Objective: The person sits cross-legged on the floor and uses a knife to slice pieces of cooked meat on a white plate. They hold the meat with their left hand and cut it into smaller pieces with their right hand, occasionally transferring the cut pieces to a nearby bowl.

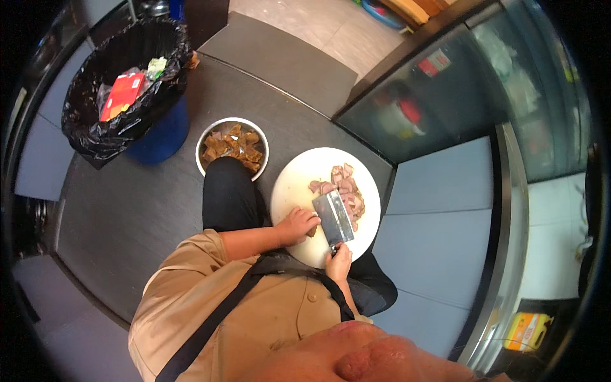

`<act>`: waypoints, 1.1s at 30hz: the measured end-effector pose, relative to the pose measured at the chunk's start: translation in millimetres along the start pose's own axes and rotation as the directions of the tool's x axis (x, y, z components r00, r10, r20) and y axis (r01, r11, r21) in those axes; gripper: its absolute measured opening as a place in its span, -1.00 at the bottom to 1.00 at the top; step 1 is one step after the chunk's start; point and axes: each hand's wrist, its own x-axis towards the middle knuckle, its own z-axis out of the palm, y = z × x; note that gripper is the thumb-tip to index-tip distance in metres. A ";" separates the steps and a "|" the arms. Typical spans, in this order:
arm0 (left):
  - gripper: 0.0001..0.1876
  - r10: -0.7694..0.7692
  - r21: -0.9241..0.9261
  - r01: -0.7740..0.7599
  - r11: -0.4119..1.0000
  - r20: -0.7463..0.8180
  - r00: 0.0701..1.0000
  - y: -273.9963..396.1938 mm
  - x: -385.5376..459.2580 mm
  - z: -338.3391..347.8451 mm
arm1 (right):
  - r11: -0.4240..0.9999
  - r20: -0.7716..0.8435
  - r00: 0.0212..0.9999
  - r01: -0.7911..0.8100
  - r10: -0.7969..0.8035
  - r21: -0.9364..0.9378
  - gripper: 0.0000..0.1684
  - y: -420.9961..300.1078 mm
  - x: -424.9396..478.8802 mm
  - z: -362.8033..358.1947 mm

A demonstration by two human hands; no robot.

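Observation:
A round white cutting board (291, 191) lies before me, close to my knees. My right hand (339, 260) grips the handle of a cleaver (333, 217), whose wide blade lies flat-looking over the board. Beside the blade, my left hand (300, 225) holds down a brown piece of meat (311, 232), mostly covered by the fingers. Sliced pinkish meat (351, 191) is heaped on the board's far right part, partly behind the blade. Beyond my left knee, a round metal bowl (265, 136) holds several brown chunks of meat (234, 143).
At the upper left stands a blue bin (164, 133) lined with a black plastic bag (98, 136), with a red packet (124, 93) inside. A glass-fronted cabinet (458, 119) rises at the right. A yellow jug (525, 332) is at the lower right.

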 end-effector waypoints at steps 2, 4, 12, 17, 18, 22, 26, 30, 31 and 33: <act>-0.38 -0.008 0.000 0.008 1.000 -0.002 1.000 -0.3 1.3 4.1 | 1.000 0.022 1.000 -0.014 0.014 -0.012 -0.56 1.8 4.4 3.4; -0.43 0.004 0.004 -0.004 1.000 -0.009 1.000 3.0 1.4 5.0 | 1.000 0.026 0.999 -0.027 0.028 -0.012 -0.59 5.8 2.9 5.8; -0.29 -0.173 0.042 0.168 0.985 0.272 0.947 -7.0 -2.1 5.3 | 0.998 -0.028 0.999 0.025 -0.027 -0.050 -0.69 10.3 14.2 9.0; -0.33 -0.169 -0.013 0.172 0.985 0.103 0.980 -8.8 -7.9 -15.7 | 0.989 -0.080 0.988 -0.135 0.130 -0.058 -0.60 -11.0 13.1 -23.1; -0.28 -0.137 -0.035 0.140 0.990 0.062 0.989 -7.8 -9.3 -17.1 | 0.986 -0.093 0.982 -0.166 0.166 0.006 -0.59 -15.4 12.9 -31.6; -0.16 -0.054 -0.043 0.055 0.998 0.023 0.998 1.0 -5.6 -27.6 | 0.939 -0.013 0.959 -0.275 0.284 0.209 -0.64 -21.8 8.3 -50.7; -0.21 -0.028 0.001 0.028 1.000 0.028 0.999 18.2 0.1 -42.5 | 0.902 0.109 0.966 -0.256 0.233 0.347 -0.73 -27.2 -0.7 -55.6; -0.24 -0.054 0.060 0.051 0.997 0.048 0.997 23.1 -4.0 -46.9 | 0.924 0.133 0.979 -0.193 0.157 0.331 -0.66 -31.1 -9.0 -56.4; -0.23 -0.095 0.069 0.092 0.993 0.045 0.994 24.4 -5.3 -46.2 | 0.921 0.124 0.982 -0.178 0.143 0.346 -0.67 -29.6 -11.3 -54.7; -0.21 -0.177 0.088 0.173 0.981 0.034 0.984 28.3 -6.1 -44.8 | 0.916 0.107 0.988 -0.147 0.115 0.373 -0.68 -27.8 -14.4 -50.5</act>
